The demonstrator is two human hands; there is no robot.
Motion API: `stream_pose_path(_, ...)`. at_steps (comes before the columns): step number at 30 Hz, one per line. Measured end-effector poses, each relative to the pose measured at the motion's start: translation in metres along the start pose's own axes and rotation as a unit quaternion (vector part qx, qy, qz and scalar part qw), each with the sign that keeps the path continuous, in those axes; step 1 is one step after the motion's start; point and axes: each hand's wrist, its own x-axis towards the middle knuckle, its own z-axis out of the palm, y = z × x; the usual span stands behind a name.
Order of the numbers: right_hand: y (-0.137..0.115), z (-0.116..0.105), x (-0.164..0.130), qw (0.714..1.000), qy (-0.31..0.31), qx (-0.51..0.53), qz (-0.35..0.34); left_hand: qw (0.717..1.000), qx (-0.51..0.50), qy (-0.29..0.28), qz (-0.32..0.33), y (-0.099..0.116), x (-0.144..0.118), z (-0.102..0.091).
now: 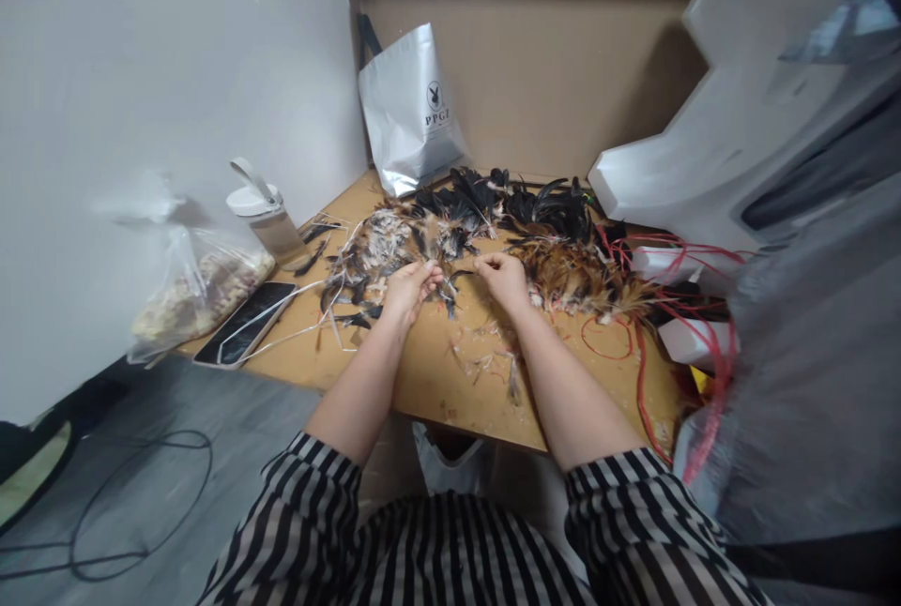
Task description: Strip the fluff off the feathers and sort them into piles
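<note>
My left hand (412, 290) is curled over the near edge of a grey-and-white feather pile (376, 254), its fingers pinching a small bunch of feathers. My right hand (503, 278) rests close beside it, fingertips pinched together next to a brown feather pile (573, 278). What the right fingers hold is too small to tell. Black feathers (521, 203) lie in a heap farther back. Loose feather scraps (485, 362) are scattered on the wooden table (436, 390) just in front of my hands.
A smartphone (246, 322), a clear bag of bits (193, 292) and a white-lidded bottle (267, 217) sit at the left. A silver shopping bag (412, 109) leans against the brown back board. Red strings (658, 343) and white foam blocks (732, 146) crowd the right.
</note>
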Motion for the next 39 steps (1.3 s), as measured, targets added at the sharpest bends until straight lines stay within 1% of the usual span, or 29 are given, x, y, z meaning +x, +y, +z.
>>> stream_pose_path(3, 0.005, -0.002, -0.001, 0.987, -0.033, -0.147, -0.046, 1.0, -0.023, 0.01, 0.0, 0.0, 0.002, -0.002)
stream_pose_path(7, -0.002, 0.004, -0.005, 0.95, -0.064, -0.295, -0.08, 1.0, -0.024, 0.002, 0.001, -0.003, 0.003, -0.002)
stream_pose_path(11, -0.005, 0.014, -0.006, 0.923, -0.085, -0.37, -0.064, 1.0, -0.018, 0.0, -0.006, -0.004, 0.002, -0.002)
stream_pose_path(13, -0.003, 0.016, -0.005, 0.921, -0.093, -0.374, -0.049, 1.0, -0.017, -0.002, -0.008, -0.004, 0.002, -0.002)
stream_pose_path(14, -0.002, 0.016, -0.004, 0.927, -0.088, -0.362, -0.042, 1.0, -0.018, -0.003, -0.008, -0.003, 0.002, -0.002)
stream_pose_path(16, -0.002, 0.014, -0.002, 0.954, -0.069, -0.291, -0.027, 1.0, -0.025, -0.005, -0.008, -0.003, 0.002, -0.002)
stream_pose_path(18, -0.004, 0.011, 0.0, 0.988, -0.052, -0.145, 0.015, 0.999, -0.039, -0.01, -0.014, -0.003, 0.002, -0.003)
stream_pose_path(19, -0.007, 0.009, 0.0, 0.996, -0.054, -0.053, 0.049, 0.998, -0.048, -0.017, -0.021, -0.003, 0.002, -0.003)
stream_pose_path(20, -0.01, 0.008, 0.0, 0.994, -0.061, 0.044, 0.085, 0.998, -0.058, -0.026, -0.03, -0.003, 0.002, -0.003)
stream_pose_path(21, -0.013, 0.007, 0.0, 0.981, -0.074, 0.134, 0.12, 0.996, -0.068, -0.039, -0.041, -0.003, 0.002, -0.004)
stream_pose_path(22, -0.017, 0.006, -0.001, 0.961, -0.09, 0.213, 0.15, 0.994, -0.077, -0.058, -0.055, -0.003, 0.001, -0.004)
stream_pose_path(24, -0.023, 0.006, -0.005, 0.916, -0.125, 0.33, 0.19, 0.987, -0.09, -0.1, -0.088, -0.003, 0.0, -0.004)
stream_pose_path(26, -0.028, 0.008, -0.009, 0.878, -0.151, 0.402, 0.211, 0.978, -0.098, -0.139, -0.119, -0.002, -0.003, -0.004)
stream_pose_path(29, -0.029, 0.015, -0.014, 0.839, -0.185, 0.461, 0.221, 0.966, -0.112, -0.18, -0.15, 0.0, -0.007, -0.002)
stream_pose_path(31, -0.03, 0.018, -0.016, 0.824, -0.204, 0.48, 0.222, 0.96, -0.12, -0.196, -0.16, 0.002, -0.009, -0.001)
stream_pose_path(34, -0.03, 0.02, -0.019, 0.813, -0.216, 0.49, 0.229, 0.955, -0.133, -0.208, -0.164, 0.002, -0.01, -0.001)
stream_pose_path(37, -0.031, 0.02, -0.019, 0.815, -0.208, 0.484, 0.241, 0.958, -0.136, -0.202, -0.153, 0.0, -0.007, -0.002)
stream_pose_path(39, -0.033, 0.02, -0.019, 0.825, -0.193, 0.469, 0.248, 0.965, -0.13, -0.185, -0.133, -0.001, -0.005, -0.002)
